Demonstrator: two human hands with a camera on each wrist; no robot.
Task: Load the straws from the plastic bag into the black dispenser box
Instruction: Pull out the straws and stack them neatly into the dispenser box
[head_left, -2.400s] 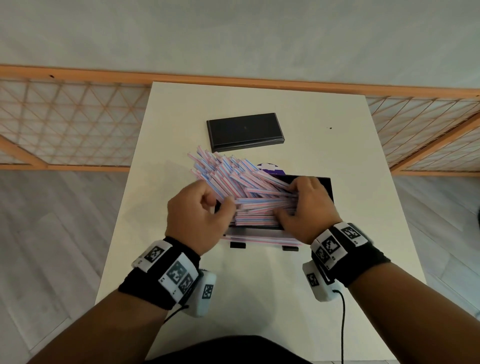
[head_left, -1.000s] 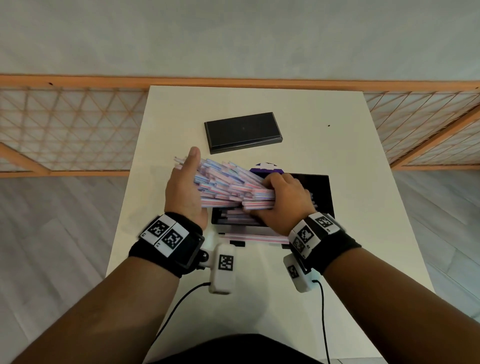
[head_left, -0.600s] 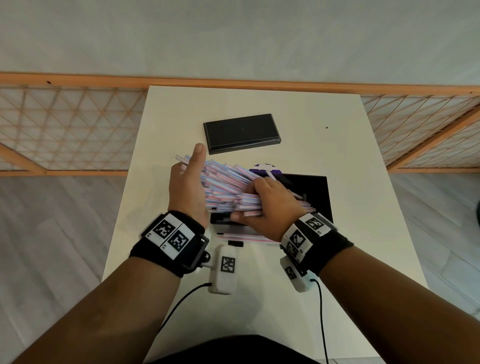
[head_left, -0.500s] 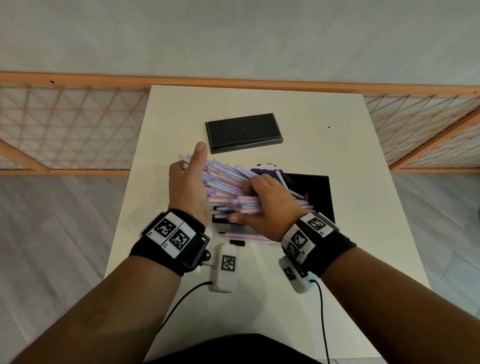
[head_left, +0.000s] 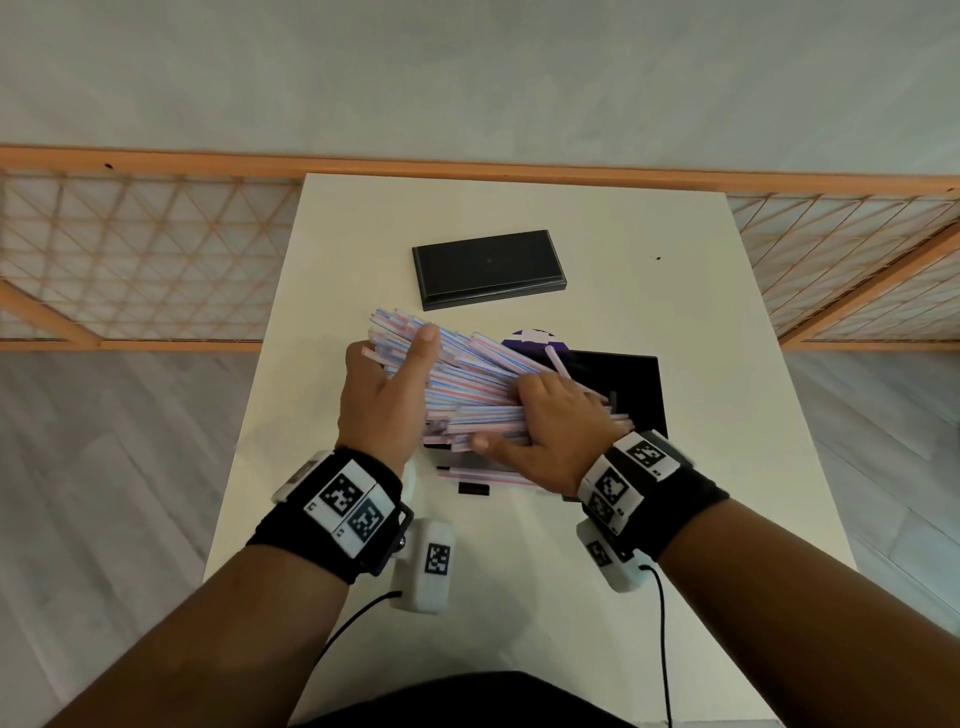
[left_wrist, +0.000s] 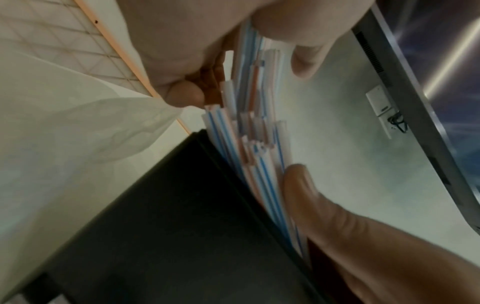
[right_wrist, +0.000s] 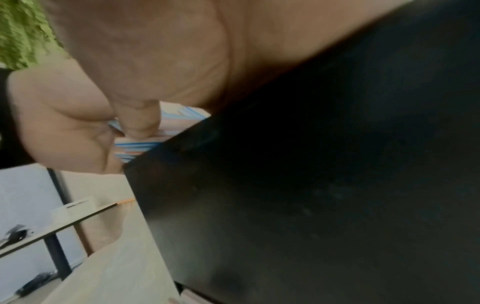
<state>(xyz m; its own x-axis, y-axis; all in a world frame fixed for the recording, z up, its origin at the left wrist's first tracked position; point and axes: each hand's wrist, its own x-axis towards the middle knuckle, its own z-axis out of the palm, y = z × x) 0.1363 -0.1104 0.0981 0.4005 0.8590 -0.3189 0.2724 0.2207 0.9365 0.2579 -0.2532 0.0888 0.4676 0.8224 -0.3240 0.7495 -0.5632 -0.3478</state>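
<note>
A thick bundle of pink- and blue-striped straws (head_left: 467, 374) lies slanted over the open black dispenser box (head_left: 636, 384), its left ends fanned out past the box. My right hand (head_left: 550, 436) grips the bundle's right part from above. My left hand (head_left: 384, 400) stands on edge with straight fingers, palm flat against the straws' left ends. The left wrist view shows the straw ends (left_wrist: 259, 144) between my thumb and fingers, above the box wall (left_wrist: 182, 226). In the right wrist view my thumb pinches straws (right_wrist: 140, 144) at the box edge (right_wrist: 311, 185). A few straws (head_left: 483, 474) lie in the front tray.
The box's black lid (head_left: 488, 267) lies flat on the white table (head_left: 717, 364) behind the hands. A purple-and-white piece (head_left: 535, 338) shows just behind the box. A wooden lattice rail (head_left: 130, 260) runs along the table's far edge.
Both hands were pressing the straws into the box; since then the bundle has been lifted and slanted. My left hand turned flat against the straw ends, and my right hand slid left along the bundle.
</note>
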